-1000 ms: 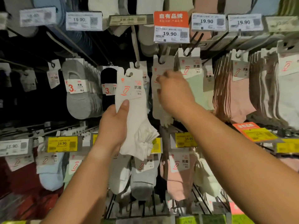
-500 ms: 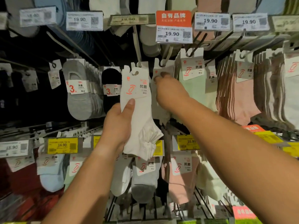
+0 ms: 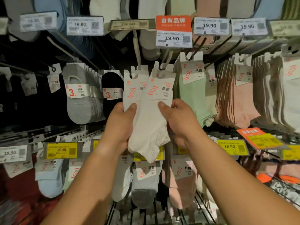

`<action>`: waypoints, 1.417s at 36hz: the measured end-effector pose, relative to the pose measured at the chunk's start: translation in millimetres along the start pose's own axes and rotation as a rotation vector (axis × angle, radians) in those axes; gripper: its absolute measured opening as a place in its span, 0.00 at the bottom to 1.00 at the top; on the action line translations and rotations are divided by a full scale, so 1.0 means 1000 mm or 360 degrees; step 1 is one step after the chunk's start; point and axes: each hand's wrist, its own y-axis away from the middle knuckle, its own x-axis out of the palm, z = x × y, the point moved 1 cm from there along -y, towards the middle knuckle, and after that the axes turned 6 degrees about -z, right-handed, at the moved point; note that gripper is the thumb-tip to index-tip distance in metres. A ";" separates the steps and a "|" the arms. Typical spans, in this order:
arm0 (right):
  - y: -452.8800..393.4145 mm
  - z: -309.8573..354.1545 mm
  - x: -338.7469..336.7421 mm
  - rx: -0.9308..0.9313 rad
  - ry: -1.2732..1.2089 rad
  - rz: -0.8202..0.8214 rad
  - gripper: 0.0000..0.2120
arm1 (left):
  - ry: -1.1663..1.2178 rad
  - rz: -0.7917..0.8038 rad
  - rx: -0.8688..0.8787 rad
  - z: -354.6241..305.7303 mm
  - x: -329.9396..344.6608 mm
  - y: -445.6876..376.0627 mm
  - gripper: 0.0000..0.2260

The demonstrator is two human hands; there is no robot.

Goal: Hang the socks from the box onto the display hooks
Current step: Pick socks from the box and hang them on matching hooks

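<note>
Two white sock packs sit overlapped mid-rack: the left white pack (image 3: 129,90) has its card top up at one display hook (image 3: 138,52), and the right white pack (image 3: 155,111) has its card hole on the next hook (image 3: 164,64). The left hand (image 3: 120,127) grips the left pack with its thumb across the front, while the right hand (image 3: 180,122) pinches the right pack's edge, thumb on front. Mint green socks (image 3: 193,98) and pink socks (image 3: 238,104) hang just right, grey socks (image 3: 78,101) off left, under an orange price tag (image 3: 173,30).
</note>
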 end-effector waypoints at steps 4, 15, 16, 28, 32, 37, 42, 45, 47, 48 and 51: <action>0.003 0.019 -0.012 -0.0299 0.0193 -0.0131 0.14 | -0.0054 -0.0075 0.0112 0.000 -0.003 -0.004 0.11; -0.001 0.050 -0.021 -0.0475 0.0292 -0.0186 0.17 | -0.0020 -0.0075 0.0127 0.001 -0.002 -0.008 0.11; -0.004 0.052 -0.021 -0.0483 0.0330 -0.0201 0.17 | -0.0020 -0.0076 0.0125 0.001 -0.003 -0.008 0.11; -0.025 0.047 -0.034 -0.0507 0.0565 -0.0267 0.17 | 0.0028 -0.0134 0.0119 -0.002 -0.014 -0.006 0.11; -0.052 0.047 -0.022 -0.0463 0.0874 -0.0268 0.13 | 0.0040 -0.0128 0.0118 -0.003 -0.013 -0.005 0.10; -0.075 0.045 -0.001 -0.0354 0.1449 -0.0303 0.13 | 0.0079 -0.0146 0.0089 -0.004 -0.011 -0.005 0.10; -0.071 0.035 0.014 -0.0457 0.1942 -0.0189 0.14 | 0.0069 -0.0139 0.0064 -0.005 -0.010 -0.002 0.09; -0.058 0.033 0.015 -0.0525 0.1955 -0.0200 0.14 | 0.0059 -0.0124 0.0072 -0.005 -0.006 -0.002 0.08; -0.039 0.032 0.011 -0.0684 0.1776 -0.0275 0.11 | 0.0071 -0.0100 0.0083 -0.006 -0.001 -0.001 0.06; -0.026 0.031 0.009 -0.0755 0.1645 -0.0291 0.11 | 0.0076 -0.0080 0.0093 -0.006 0.002 0.000 0.06; 0.006 0.023 0.006 -0.0570 0.1153 -0.0106 0.23 | 0.0043 0.0037 0.0117 -0.007 0.017 0.005 0.09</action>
